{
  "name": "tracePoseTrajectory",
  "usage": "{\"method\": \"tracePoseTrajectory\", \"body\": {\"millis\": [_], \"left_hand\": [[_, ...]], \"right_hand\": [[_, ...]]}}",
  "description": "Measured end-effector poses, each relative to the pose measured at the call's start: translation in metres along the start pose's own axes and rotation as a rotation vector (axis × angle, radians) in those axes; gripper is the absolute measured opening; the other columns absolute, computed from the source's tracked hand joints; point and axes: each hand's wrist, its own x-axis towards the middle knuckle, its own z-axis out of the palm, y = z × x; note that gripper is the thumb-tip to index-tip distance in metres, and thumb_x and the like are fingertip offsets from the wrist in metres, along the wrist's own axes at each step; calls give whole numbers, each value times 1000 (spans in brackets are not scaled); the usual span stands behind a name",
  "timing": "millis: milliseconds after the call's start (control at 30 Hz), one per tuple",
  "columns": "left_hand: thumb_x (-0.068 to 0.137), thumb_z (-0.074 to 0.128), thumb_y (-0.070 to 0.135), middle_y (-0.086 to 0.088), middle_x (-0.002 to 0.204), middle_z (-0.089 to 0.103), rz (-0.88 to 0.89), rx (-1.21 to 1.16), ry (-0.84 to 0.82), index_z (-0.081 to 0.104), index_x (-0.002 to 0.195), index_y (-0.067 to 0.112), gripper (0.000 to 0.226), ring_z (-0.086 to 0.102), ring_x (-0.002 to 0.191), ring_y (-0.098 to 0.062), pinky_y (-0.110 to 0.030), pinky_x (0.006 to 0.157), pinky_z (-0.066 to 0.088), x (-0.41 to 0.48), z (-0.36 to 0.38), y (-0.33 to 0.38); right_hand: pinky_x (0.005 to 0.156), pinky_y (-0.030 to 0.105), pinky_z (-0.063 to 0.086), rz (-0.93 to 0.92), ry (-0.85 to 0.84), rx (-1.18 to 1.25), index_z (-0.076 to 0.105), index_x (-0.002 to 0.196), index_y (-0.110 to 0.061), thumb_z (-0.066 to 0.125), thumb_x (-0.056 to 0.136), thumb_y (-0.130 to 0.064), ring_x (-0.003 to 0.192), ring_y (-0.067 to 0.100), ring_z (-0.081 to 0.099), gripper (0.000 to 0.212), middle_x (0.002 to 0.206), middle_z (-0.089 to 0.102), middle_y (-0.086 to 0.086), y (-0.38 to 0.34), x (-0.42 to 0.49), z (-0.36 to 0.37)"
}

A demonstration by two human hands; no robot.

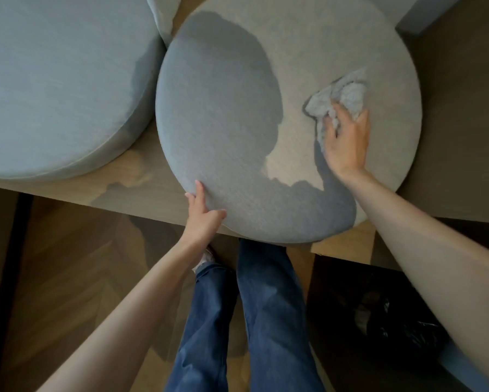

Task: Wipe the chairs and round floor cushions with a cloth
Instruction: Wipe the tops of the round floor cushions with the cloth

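Cushion: round cushion (223, 123) lies on the wooden tabletop (141, 176), just beside a second cushion (53, 80).
Left hand (202, 219): grips the round cushion's near rim.
Right hand (346, 142): fingers curled into the bunched cloth (342, 94), pressing it on the cushion's top.

Right in front of me, the wooden bench (141, 171) carries two round cushions: the left cushion (53, 80) sits just beside the right cushion (237, 123), which overhangs the near edge.
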Motion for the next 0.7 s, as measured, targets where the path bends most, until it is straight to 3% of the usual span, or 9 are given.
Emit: {"method": "tracePoseTrajectory", "body": {"millis": [67,200,300,400,433,533,633,700], "left_hand": [[93,48,1,3,157,-24,3,-1,0,-5,151,33,85,4,147,-23,-46,117,24,-1,5,-2],[93,47,0,1,158,-22,-21,11,-10,-1,152,32,82,7,147,-24,-42,115,29,3,-2,-1],[95,43,-1,1,159,-17,-34,14,-8,4,153,31,76,18,144,-21,-26,89,42,1,-7,3],[96,41,-1,2,159,-17,-26,31,-17,3,152,31,75,12,146,-23,-27,94,36,0,-8,4],[96,41,-1,1,159,-17,-21,30,-16,2,152,30,75,10,147,-24,-28,99,35,0,-7,3],[96,42,-2,-1,158,-22,-13,16,5,-4,152,28,78,3,148,-26,-42,117,25,3,1,2],[97,43,1,0,156,-26,1,9,31,-9,151,29,80,2,148,-25,-47,118,22,4,11,-2],[97,44,3,2,156,-28,12,7,36,-11,151,31,81,2,148,-25,-47,118,22,5,14,-4]], "right_hand": [[106,34,29,30,-48,-9,52,137,-15,47,97,-14,119,41,43,40,126,45,28,-13,-28,18],[96,38,37,-149,-262,26,52,137,-19,46,98,-14,115,38,45,40,130,46,24,-59,-107,47],[92,39,39,-303,-405,24,52,137,-22,51,96,-13,112,36,47,43,127,46,21,-64,-129,39],[91,32,41,-396,-308,91,51,137,-21,44,97,-18,109,8,49,41,118,49,8,-40,-105,14],[92,31,40,-357,-218,84,51,137,-19,41,97,-20,108,4,49,41,115,51,8,-27,-87,3],[96,25,32,-76,25,-24,46,141,-23,45,99,-23,113,27,47,41,117,53,17,23,-32,-31],[101,23,30,151,93,-55,47,141,-21,44,101,-29,122,27,43,41,133,43,15,48,-14,-32],[101,23,31,234,133,-38,49,140,-22,46,100,-23,121,26,44,39,133,44,14,34,-29,-11]]}}
